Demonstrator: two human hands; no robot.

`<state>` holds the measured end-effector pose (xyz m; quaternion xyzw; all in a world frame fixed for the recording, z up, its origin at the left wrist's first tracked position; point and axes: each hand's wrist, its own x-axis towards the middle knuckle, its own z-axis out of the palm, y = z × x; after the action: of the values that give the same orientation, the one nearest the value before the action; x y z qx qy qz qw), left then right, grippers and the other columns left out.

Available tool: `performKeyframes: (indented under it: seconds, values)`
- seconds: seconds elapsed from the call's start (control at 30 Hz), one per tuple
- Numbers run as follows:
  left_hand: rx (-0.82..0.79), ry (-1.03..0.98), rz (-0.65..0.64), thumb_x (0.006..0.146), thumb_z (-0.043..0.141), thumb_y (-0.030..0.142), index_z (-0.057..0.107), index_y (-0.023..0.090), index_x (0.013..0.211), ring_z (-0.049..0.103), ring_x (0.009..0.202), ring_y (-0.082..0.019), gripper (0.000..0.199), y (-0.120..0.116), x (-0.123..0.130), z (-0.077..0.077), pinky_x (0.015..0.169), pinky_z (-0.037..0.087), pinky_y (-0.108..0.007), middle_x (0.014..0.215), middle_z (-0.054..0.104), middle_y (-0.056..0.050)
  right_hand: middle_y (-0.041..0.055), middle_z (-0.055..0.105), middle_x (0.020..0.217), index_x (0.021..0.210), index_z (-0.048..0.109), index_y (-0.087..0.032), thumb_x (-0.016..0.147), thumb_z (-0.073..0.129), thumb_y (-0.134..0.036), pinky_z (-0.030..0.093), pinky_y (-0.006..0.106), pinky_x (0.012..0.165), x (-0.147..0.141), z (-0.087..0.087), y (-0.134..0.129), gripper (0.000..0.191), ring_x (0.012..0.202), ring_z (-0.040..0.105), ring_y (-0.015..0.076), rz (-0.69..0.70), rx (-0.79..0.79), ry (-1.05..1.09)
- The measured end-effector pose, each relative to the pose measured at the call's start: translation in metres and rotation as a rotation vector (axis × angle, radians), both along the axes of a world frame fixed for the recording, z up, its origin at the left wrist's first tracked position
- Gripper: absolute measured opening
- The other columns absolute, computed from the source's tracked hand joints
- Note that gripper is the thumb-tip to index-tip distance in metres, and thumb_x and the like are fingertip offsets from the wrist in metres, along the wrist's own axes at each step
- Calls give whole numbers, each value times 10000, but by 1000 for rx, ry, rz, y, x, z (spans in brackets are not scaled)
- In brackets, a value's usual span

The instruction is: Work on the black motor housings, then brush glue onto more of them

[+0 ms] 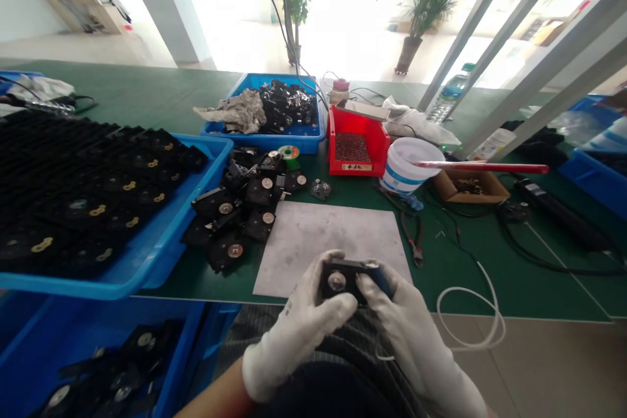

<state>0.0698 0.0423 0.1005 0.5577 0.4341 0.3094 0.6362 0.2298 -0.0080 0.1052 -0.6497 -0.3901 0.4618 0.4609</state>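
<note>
Far left, the blue tray (147,261) sits packed with black units, its rim jutting toward me above a lower blue bin (29,339). Beside it, loose black units (259,189) lie heaped on the green tabletop (490,287), just short of the grey sheet (313,241), the nearest flat room in front of me. The step in hand is holding one piece: my left grip (298,320) and right grip (416,320) are both closed on a black unit (343,281) with a round metal centre, held over the sheet's near edge. Right of the sheet lie pliers (411,235), then a loop of white tube (470,320) hanging past the tabletop's edge.
</note>
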Motion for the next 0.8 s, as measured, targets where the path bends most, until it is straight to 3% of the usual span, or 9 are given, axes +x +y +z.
performKeyframes:
  seconds: [0.1,0.17,0.23,0.3,0.37,0.43,0.53,0.67,0.8]
  values:
    - [-92,-206,-67,874,709,380,548,194,1443,571,1398,-326,620,-7,0,-3,1175,468,-470,1462,649,-118,-37,607,676,929,600,-211,817,813,-628,475,212,539,-1,-1,-4,481,574,556,122,-116,-125,333]
    - [-152,-273,11,924,666,393,571,195,1401,587,1392,-324,525,-11,3,-8,1180,473,-485,1457,655,-128,-107,437,553,879,532,-224,773,841,-681,287,164,420,-1,-2,-7,562,437,334,55,-121,-187,440]
    - [-175,-274,101,943,643,396,636,194,1300,599,1379,-325,410,-12,4,-11,1191,467,-483,1443,661,-135,-112,394,522,860,528,-219,808,772,-756,192,165,400,2,-2,-10,592,417,259,45,-37,-205,401]
    - [-195,-293,135,925,650,382,676,195,1232,639,1317,-319,360,-12,2,-10,1153,502,-460,1390,682,-133,-62,482,542,894,602,-195,860,634,-839,249,180,409,8,-3,-14,646,429,343,69,58,-168,310]
    - [-296,-381,126,895,643,347,656,199,1261,714,1156,-286,395,-12,-3,-7,1026,579,-424,1268,716,-119,-12,550,560,949,688,-168,901,502,-879,344,211,424,18,-5,-18,737,457,455,115,62,-102,192]
    - [-431,-452,99,858,626,295,593,210,1320,747,876,-212,471,-14,-6,-4,795,618,-335,1053,732,-72,16,596,583,1026,737,-164,973,432,-812,435,245,452,27,-5,-22,718,494,555,162,10,-2,-15]
    - [-487,-387,60,828,636,250,528,235,1322,660,632,-134,506,-16,-7,-3,557,501,-207,833,667,10,37,677,697,1103,740,-201,1057,479,-587,515,260,533,32,-1,-27,468,589,653,186,-47,146,-333]
    - [-392,-241,-36,829,681,277,551,251,1267,615,602,-125,458,-17,-6,-4,521,460,-197,801,617,38,50,774,893,1100,711,-234,1031,548,-305,559,269,669,23,12,-26,190,747,750,193,4,362,-652]
    - [-160,-99,-89,791,668,213,657,223,1274,661,757,-164,482,-17,-10,-4,654,549,-245,957,717,-22,45,807,913,1094,681,-218,994,528,-144,563,285,686,15,23,-19,197,719,771,185,132,632,-926]
